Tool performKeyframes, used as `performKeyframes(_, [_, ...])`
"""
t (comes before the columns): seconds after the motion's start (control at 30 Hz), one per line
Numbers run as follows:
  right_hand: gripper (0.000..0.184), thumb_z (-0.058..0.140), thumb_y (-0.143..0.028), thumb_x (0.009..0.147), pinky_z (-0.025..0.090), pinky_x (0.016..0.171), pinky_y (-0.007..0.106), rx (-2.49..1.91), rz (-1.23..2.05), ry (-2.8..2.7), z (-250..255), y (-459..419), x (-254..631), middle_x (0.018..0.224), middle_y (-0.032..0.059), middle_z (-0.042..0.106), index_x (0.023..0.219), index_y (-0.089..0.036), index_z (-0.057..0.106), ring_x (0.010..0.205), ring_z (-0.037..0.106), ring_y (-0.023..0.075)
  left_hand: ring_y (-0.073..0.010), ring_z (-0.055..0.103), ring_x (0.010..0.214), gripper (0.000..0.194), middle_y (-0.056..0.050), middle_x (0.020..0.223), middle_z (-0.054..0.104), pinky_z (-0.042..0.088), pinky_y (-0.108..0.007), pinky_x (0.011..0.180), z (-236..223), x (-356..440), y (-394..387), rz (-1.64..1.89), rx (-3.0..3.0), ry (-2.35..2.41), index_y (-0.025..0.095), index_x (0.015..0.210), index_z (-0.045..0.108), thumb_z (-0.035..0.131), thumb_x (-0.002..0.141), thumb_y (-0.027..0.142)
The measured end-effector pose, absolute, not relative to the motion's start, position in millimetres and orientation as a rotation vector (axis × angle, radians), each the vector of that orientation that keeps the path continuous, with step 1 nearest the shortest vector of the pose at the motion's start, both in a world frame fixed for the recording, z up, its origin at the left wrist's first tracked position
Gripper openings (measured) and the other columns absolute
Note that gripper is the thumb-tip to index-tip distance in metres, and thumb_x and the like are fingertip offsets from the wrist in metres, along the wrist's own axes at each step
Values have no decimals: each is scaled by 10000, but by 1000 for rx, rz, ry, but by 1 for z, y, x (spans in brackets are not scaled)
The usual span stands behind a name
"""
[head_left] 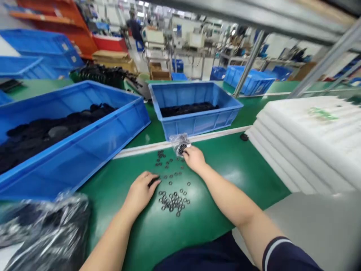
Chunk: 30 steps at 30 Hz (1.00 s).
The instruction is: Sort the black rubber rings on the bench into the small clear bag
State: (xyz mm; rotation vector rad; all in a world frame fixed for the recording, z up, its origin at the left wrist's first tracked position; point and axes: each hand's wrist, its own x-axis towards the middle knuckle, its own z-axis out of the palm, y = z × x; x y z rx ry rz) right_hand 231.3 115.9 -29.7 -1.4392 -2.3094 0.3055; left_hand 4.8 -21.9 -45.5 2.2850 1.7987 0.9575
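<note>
Right hand (pixel 195 158) has thumb and fingers pinched on the clear bag (pixel 177 140), which has black rings in it. On my left hand (pixel 141 192), thumb and finger are close together around something dark, but I can't tell if it's really gripped.

Loose rings (pixel 172 204) are between my forearms, heaped toward the near edge of the table (pixel 225 162) and scattered up toward the bag, which is by the pale strip (pixel 217 134) at the far edge. They look light and probably a bit rubbery, so I'd take one by its rim, fingertips only. They'd likely roll or skid if nudged. The bag looks thin, floppy and slippery, easy to spill; I'd hold it by the gathered film near the mouth.

Table's smooth, green and a bit shiny. Middle bin (pixel 197 126) is just past the strip, left bin (pixel 107 131) along the left edge, dark plastic (pixel 64 226) at the near left corner, foam stack (pixel 282 150) on the right. Behind that it's a busy, bright workshop, with a person (pixel 135 28) way back.
</note>
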Motion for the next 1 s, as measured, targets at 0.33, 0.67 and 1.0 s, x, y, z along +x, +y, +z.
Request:
performKeyframes(0.33, [214,559,-206,936,484,934,337,-1192,516,-2116,-29,100,253,1016,90,700,1008,-188,760,988,640,202,-195,612,807,129,-50,834,629,511,-321,766,-42,29,-28,938,2037,1893,182,878,651,544,894,253])
performKeyframes(0.67, [126,636,-126,892,484,802,288,-1079,780,-2547,-18,56,291,870,42,700,887,-184,748,830,640,158,-157,640,808,115,-48,885,690,522,-283,756,-34,41,-38,982,1941,1671,179,907,680,602,906,264])
performKeyframes(1.0, [258,521,-117,937,420,763,322,-1032,652,-2929,6,46,293,863,67,615,784,-172,722,795,551,179,-174,662,863,143,-50,904,707,536,-318,818,-32,42,-32,880,2028,1623,194,927,696,583,932,280])
